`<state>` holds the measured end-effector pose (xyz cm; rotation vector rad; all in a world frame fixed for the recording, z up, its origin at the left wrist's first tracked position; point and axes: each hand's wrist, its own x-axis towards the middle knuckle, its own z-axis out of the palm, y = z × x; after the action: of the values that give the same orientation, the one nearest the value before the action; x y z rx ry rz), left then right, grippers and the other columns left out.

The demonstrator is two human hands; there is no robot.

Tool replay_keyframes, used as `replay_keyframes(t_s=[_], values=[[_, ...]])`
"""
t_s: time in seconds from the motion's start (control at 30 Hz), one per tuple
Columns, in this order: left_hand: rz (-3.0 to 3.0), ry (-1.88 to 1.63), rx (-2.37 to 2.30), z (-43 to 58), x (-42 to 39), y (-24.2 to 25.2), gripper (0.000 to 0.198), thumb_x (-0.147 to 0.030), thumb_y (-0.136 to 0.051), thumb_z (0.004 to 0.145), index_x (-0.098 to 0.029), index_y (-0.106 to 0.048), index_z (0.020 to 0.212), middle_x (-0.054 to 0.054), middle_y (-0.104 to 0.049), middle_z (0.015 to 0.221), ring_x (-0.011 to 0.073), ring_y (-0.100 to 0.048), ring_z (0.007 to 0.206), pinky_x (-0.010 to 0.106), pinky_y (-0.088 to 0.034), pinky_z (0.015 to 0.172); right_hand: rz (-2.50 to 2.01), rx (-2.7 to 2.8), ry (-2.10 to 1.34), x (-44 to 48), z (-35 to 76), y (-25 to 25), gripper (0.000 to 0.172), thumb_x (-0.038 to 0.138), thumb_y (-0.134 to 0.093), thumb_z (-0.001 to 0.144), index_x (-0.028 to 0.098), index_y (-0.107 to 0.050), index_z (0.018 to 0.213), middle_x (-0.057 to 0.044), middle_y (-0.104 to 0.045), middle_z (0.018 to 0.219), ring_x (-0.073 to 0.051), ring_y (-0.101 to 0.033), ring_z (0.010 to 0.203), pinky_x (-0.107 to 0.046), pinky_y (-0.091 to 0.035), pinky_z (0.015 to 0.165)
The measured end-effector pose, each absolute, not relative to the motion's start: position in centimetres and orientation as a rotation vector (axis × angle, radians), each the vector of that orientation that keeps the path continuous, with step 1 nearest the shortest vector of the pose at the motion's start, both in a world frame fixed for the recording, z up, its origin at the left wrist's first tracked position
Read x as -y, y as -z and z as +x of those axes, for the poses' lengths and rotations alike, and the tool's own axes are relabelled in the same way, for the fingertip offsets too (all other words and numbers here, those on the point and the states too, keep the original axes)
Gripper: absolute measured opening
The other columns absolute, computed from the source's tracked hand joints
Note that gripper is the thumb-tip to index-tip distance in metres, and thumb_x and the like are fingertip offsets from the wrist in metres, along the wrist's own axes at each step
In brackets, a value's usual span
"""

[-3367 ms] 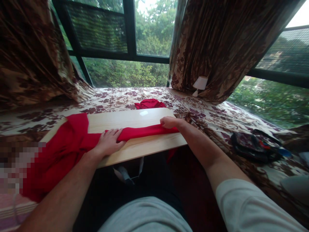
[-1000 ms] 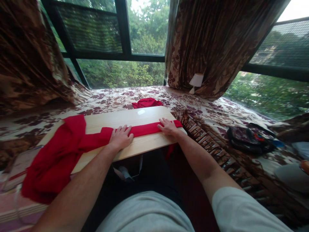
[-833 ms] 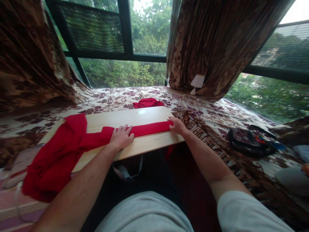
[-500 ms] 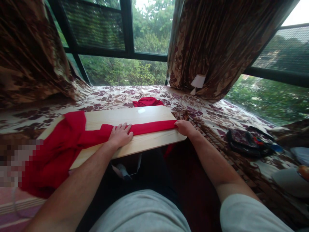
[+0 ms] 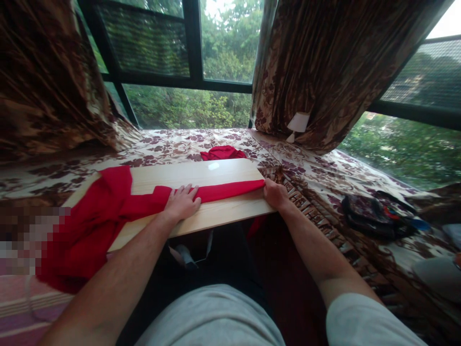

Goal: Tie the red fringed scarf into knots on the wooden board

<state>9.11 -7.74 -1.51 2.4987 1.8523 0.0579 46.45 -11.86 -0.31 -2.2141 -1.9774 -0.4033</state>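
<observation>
A long strip of red cloth (image 5: 232,189) lies across a pale wooden board (image 5: 187,171). It joins a larger bunched part of the same cloth at the left, which hangs over the board's near left edge. My left hand (image 5: 183,202) rests flat on the strip near its middle, fingers spread. At the board's right end, my right hand (image 5: 275,194) pinches the strip's far right end between thumb and fingers. The strip is drawn out straight between both hands, and its right end narrows toward the pinch.
Behind the board, another crumpled red cloth (image 5: 223,153) lies on a flower-patterned cover (image 5: 169,144). A small white lamp (image 5: 298,122) stands by the curtain (image 5: 288,62). To the right are a dark bag (image 5: 374,214) and a pale rounded object (image 5: 435,275). Windows line the back.
The right end of the strip now looks narrower and more gathered at my right hand. My left hand keeps its place on the cloth. The whole view has shifted slightly.
</observation>
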Motion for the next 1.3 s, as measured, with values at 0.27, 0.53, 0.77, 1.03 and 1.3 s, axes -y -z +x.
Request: replay_keyframes(t_s=[0.27,0.53,0.77,1.03,1.3], values=[[2.444,-0.063,-1.841,9.3,8.3,0.7,0.07,-0.056,-0.027,0.096,-0.026,-0.029,0.159,0.007,-0.025,0.167,0.0315,-0.023,0.152,0.053,-0.014,0.122,-2.164,1.741,0.38,11.0,46.0,1.9,0.03,0.025,-0.037,0.099,0.013,-0.058,0.117,-0.016,-0.073,0.1,-0.029,-0.071,0.086,-0.037,-0.05,0.076],[2.425,-0.085,-1.824,9.2,8.4,0.6,0.07,-0.056,-0.027,0.095,-0.027,-0.029,0.159,0.006,-0.024,0.167,0.0317,-0.022,0.152,0.054,-0.012,0.123,-1.699,1.998,0.212,10.7,45.3,3.5,0.054,0.016,-0.048,0.086,0.01,-0.05,0.14,-0.018,-0.046,0.154,-0.027,-0.05,0.137,-0.041,-0.045,0.111],[2.44,-0.081,-1.825,9.3,8.5,0.5,0.069,-0.055,-0.027,0.096,-0.026,-0.029,0.159,0.007,-0.025,0.167,0.032,-0.023,0.152,0.054,-0.013,0.122,-1.612,2.041,0.123,10.3,42.8,3.4,0.066,0.008,-0.041,0.082,0.008,-0.046,0.148,-0.017,-0.053,0.148,-0.024,-0.045,0.141,-0.045,-0.039,0.117],[2.441,-0.082,-1.82,9.2,8.5,0.5,0.07,-0.055,-0.027,0.095,-0.026,-0.029,0.159,0.007,-0.024,0.167,0.0321,-0.023,0.152,0.054,-0.014,0.122,-1.824,1.757,0.18,9.6,40.9,2.0,0.036,0.022,-0.04,0.092,0.012,-0.066,0.115,-0.02,-0.069,0.12,-0.03,-0.062,0.117,-0.043,-0.047,0.104],[2.446,-0.102,-1.827,9.2,8.2,0.9,0.07,-0.055,-0.027,0.095,-0.026,-0.03,0.159,0.008,-0.026,0.166,0.0329,-0.024,0.151,0.055,-0.015,0.122,-1.807,1.65,0.149,9.0,38.4,1.0,0.042,0.011,-0.033,0.092,0.007,-0.048,0.131,-0.027,-0.055,0.138,-0.028,-0.051,0.133,-0.044,-0.041,0.109]])
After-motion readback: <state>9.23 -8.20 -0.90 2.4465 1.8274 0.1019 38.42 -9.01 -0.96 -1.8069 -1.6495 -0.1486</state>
